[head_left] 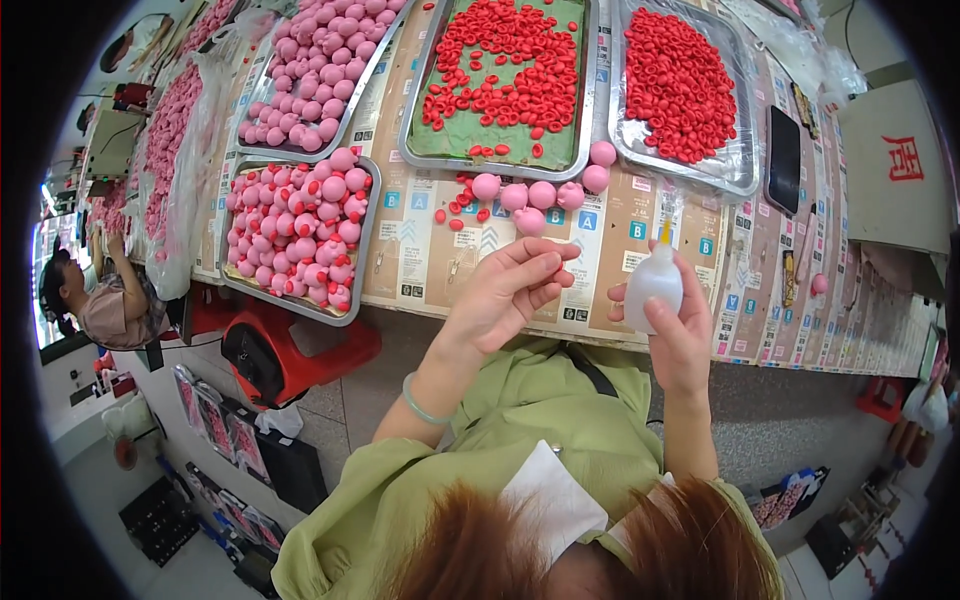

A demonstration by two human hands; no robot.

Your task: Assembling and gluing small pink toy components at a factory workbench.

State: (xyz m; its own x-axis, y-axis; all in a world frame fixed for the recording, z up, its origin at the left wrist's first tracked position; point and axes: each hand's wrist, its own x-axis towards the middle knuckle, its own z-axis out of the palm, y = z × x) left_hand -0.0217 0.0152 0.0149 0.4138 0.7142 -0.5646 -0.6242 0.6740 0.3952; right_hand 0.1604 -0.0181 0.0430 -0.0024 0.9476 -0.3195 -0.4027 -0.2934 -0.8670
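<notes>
Over the table's front edge, my left hand [508, 290] is closed in a pinch, with a small red piece [563, 268] showing at the fingertips. My right hand [683, 330] is wrapped round a white squeeze bottle [653, 291], whose yellow nozzle [665, 232] points up. Just beyond my hands lie several pink balls [541, 195] in a loose row. Beside them on the left are loose red pieces [456, 208]. The two hands are apart, and the bottle nozzle touches nothing.
A tray [373, 225] at left holds pink balls with red parts; a tray [345, 128] behind it holds plain pink ones. Two trays of red pieces, one green-lined [590, 120] and one bare metal [742, 180], stand ahead. A phone [783, 160] lies at right. Another person [118, 305] works at far left.
</notes>
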